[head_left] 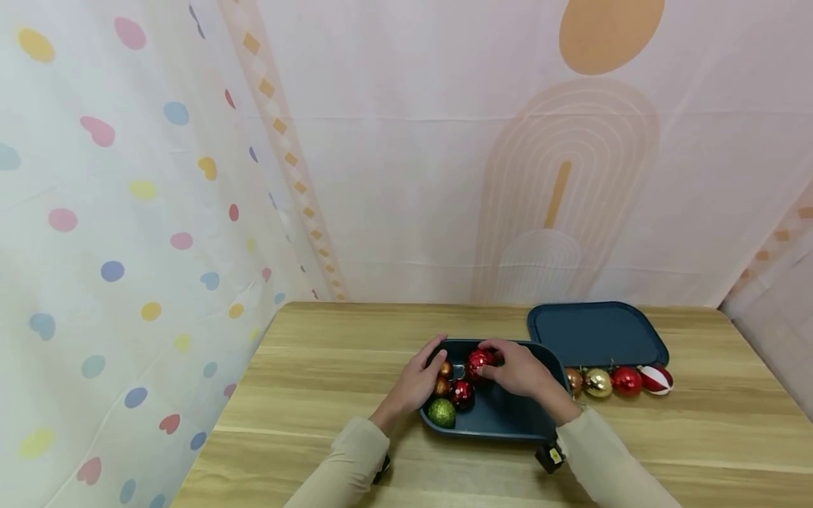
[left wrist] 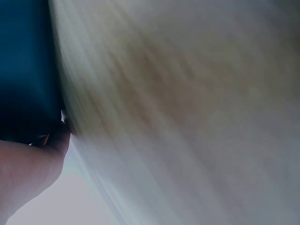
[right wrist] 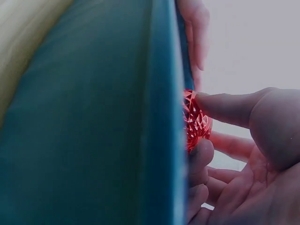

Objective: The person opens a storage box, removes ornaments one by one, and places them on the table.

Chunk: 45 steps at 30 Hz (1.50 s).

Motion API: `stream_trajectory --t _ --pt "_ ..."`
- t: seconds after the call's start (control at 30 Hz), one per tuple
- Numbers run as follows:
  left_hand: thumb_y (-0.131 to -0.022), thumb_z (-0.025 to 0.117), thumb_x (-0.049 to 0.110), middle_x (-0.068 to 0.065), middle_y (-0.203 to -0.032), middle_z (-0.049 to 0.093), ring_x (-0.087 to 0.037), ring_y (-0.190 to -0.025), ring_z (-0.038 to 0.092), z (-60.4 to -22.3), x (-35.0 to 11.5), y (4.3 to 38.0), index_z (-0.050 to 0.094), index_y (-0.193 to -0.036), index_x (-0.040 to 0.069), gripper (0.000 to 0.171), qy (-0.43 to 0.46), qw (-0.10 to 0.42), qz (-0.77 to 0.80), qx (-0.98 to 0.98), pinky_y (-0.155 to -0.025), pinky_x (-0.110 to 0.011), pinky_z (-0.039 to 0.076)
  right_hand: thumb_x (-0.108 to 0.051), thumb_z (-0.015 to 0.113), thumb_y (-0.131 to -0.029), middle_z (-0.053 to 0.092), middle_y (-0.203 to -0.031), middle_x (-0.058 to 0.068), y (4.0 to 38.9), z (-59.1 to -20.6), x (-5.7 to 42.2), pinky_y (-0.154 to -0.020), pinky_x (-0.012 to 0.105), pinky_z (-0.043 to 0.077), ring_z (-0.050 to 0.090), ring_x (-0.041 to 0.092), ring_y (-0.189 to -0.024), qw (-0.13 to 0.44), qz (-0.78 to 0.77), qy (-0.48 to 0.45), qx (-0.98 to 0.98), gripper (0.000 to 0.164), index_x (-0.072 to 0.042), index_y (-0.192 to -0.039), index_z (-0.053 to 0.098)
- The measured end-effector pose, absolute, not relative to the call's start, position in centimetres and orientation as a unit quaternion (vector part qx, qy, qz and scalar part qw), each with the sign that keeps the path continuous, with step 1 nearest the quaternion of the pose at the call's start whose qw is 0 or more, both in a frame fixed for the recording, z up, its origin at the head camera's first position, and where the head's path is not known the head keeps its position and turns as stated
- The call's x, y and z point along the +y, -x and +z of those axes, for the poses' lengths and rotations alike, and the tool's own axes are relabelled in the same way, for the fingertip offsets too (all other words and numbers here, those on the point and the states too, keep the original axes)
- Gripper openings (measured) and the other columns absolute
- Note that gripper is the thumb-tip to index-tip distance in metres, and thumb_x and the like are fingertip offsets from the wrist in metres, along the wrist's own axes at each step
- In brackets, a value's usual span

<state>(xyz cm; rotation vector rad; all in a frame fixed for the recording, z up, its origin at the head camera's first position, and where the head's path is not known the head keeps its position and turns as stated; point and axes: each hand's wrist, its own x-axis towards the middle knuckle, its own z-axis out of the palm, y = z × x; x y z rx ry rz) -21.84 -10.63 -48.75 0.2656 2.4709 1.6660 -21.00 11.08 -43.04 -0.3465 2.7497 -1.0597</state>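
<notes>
A dark blue basin (head_left: 508, 420) stands on the table with several ornament balls at its left end. My right hand (head_left: 517, 368) reaches over its far half and pinches a red faceted Christmas ball (head_left: 479, 363) between thumb and fingers; the right wrist view shows that ball (right wrist: 194, 119) above the rim. At the left wall, my left hand (head_left: 416, 381) holds the rim, thumb toward the inside. Near it lie a darker red ball (head_left: 461, 393), a glittery green ball (head_left: 441, 413) and small copper balls (head_left: 442, 386). In the left wrist view, a fingertip meets the basin's outer wall (left wrist: 28, 70).
Behind and to the right lies a flat dark blue tray (head_left: 597, 335). Along its front edge runs a row of balls: copper (head_left: 574, 381), gold (head_left: 598, 383), red (head_left: 627, 381) and red-and-white striped (head_left: 656, 379). Patterned cloth (head_left: 394, 176) hangs behind the wooden table (head_left: 305, 381).
</notes>
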Motion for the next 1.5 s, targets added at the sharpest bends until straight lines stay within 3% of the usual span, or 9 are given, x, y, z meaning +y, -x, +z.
stream_trajectory --t 0.2,0.37,0.5,0.67,1.07,1.5 --pt "-0.106 0.04 0.044 0.003 -0.16 0.032 -0.027 -0.149 0.024 -48.7 -10.5 21.8 0.037 -0.154 0.027 0.051 -0.096 0.069 0.552 0.825 -0.119 -0.056 0.019 -0.026 0.07 -0.094 0.064 -0.127 0.014 20.2 -42.7 12.2 -0.091 0.055 0.05 0.06 0.034 -0.117 0.073 -0.368 0.113 0.92 0.043 -0.012 -0.134 0.061" --pt "-0.107 0.039 0.043 0.003 -0.16 0.032 -0.027 -0.149 0.024 -48.7 -10.4 21.7 0.037 -0.154 0.026 0.05 -0.095 0.068 0.551 0.826 -0.12 -0.055 0.02 -0.025 0.07 -0.094 0.065 -0.125 0.014 19.5 -42.0 13.3 -0.086 0.051 0.052 0.062 0.034 -0.113 0.048 -0.392 0.134 0.909 0.044 -0.009 -0.134 0.06" --pt "-0.106 0.039 0.045 0.002 -0.16 0.032 -0.027 -0.149 0.024 -48.6 -10.4 21.7 0.037 -0.154 0.025 0.051 -0.096 0.067 0.553 0.825 -0.12 -0.055 0.02 -0.026 0.071 -0.093 0.067 -0.12 0.013 19.1 -41.5 14.3 -0.068 0.036 0.051 0.062 0.024 -0.086 0.029 -0.403 0.153 0.902 0.045 -0.011 -0.134 0.06" --pt "-0.106 0.039 0.045 0.003 -0.16 0.032 -0.026 -0.149 0.024 -48.6 -10.4 21.7 0.037 -0.154 0.025 0.052 -0.097 0.067 0.549 0.828 -0.12 -0.055 0.02 -0.03 0.072 -0.092 0.068 -0.115 0.011 18.3 -41.2 15.4 -0.054 0.028 0.042 0.048 0.016 -0.063 0.014 -0.414 0.161 0.896 0.046 -0.013 -0.134 0.061" --pt "-0.107 0.039 0.041 0.002 -0.16 0.032 -0.028 -0.149 0.024 -48.7 -10.4 21.8 0.038 -0.154 0.026 0.049 -0.093 0.065 0.547 0.829 -0.119 -0.057 0.019 -0.032 0.072 -0.091 0.068 -0.116 0.012 16.8 -40.4 18.7 -0.051 0.026 0.042 0.049 0.017 -0.065 0.003 -0.422 0.132 0.897 0.048 -0.015 -0.134 0.059" --pt "-0.107 0.038 0.042 0.004 -0.16 0.031 -0.026 -0.15 0.023 -48.3 -10.4 21.4 0.036 -0.155 0.027 0.05 -0.09 0.073 0.551 0.827 -0.12 -0.056 0.019 -0.024 0.069 -0.095 0.068 -0.115 0.021 15.5 -40.8 23.0 -0.05 0.025 0.044 0.052 0.013 -0.061 -0.046 -0.444 0.13 0.885 0.044 -0.007 -0.135 0.057"
